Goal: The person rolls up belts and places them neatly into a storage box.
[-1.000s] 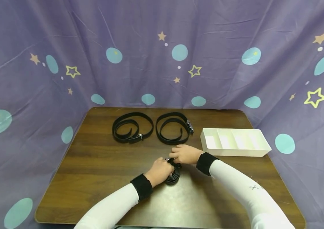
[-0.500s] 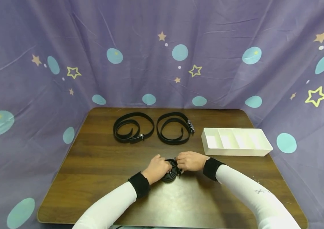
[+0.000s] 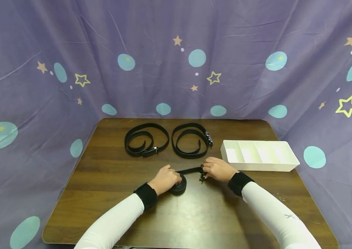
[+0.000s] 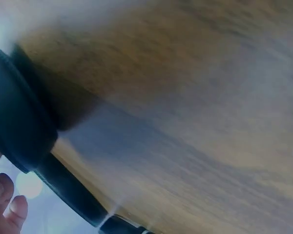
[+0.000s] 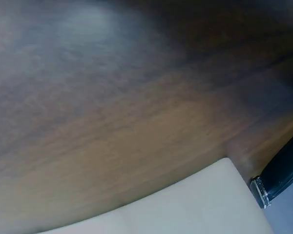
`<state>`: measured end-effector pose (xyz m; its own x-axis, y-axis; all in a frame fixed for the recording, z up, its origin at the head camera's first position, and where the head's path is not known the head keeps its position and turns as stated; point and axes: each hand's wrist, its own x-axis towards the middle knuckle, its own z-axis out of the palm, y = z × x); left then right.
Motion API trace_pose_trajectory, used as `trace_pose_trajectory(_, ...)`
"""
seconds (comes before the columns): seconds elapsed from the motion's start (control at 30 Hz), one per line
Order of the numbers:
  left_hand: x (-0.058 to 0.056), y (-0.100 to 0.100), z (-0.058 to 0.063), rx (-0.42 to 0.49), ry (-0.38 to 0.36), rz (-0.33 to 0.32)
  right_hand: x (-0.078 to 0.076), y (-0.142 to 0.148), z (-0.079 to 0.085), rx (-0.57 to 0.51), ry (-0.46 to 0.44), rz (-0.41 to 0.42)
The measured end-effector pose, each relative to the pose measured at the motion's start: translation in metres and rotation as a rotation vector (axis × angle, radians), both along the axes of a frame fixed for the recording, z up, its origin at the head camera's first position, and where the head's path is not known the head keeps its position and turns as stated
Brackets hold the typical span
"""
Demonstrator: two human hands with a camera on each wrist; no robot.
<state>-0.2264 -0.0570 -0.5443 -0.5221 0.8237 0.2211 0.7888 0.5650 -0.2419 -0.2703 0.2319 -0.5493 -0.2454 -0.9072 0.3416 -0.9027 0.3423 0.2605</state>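
We find the work in hand near the middle of the brown wood-grain table [image 3: 101, 193]: a flat black belt [image 3: 179, 189], mostly wound into a tight flat coil, lying between the person's hands. The left hand [image 3: 164, 180] has its fingers curled onto the coil's upper left edge. The right hand [image 3: 219, 168], fingers bent, pinches the dark buckle end [image 3: 202, 175] – a straight stretch of strap joins it to the coil.

As we judge it, the winding is well along, with that last stretch and the buckle left outside. Farther back, we see two more black belts in loose, open loops, one on the left [image 3: 127, 141] and one on the right [image 3: 174, 141], neither tightly coiled. All three belts lie outside the white rectangular tray [image 3: 261, 167] with four compartments.
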Motion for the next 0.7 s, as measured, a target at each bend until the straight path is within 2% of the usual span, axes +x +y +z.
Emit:
trace_pose_trajectory(0.1, -0.004, -0.003, 0.001, 0.027, -0.038, 0.029, 0.007, 0.003, 0.003, -0.001, 0.002, 0.017)
trace_pose_trajectory(0.2, -0.008, -0.003, 0.004, 0.051, -0.072, 0.089, 0.019, -0.001, 0.005, 0.000, -0.004, 0.057)
trace_pose_trajectory(0.33, -0.014, 0.002, 0.005, 0.054, -0.075, 0.162, 0.039, -0.011, 0.002, 0.005, 0.013, 0.109)
trace_pose_trajectory(0.53, -0.017, 0.015, 0.002, 0.028, -0.099, 0.204, 0.070, -0.041, -0.005, -0.003, 0.065, 0.129)
trace_pose_trajectory(0.7, -0.017, 0.025, 0.000, 0.052, -0.181, 0.250, 0.077, -0.071, -0.010, -0.038, 0.056, 0.134)
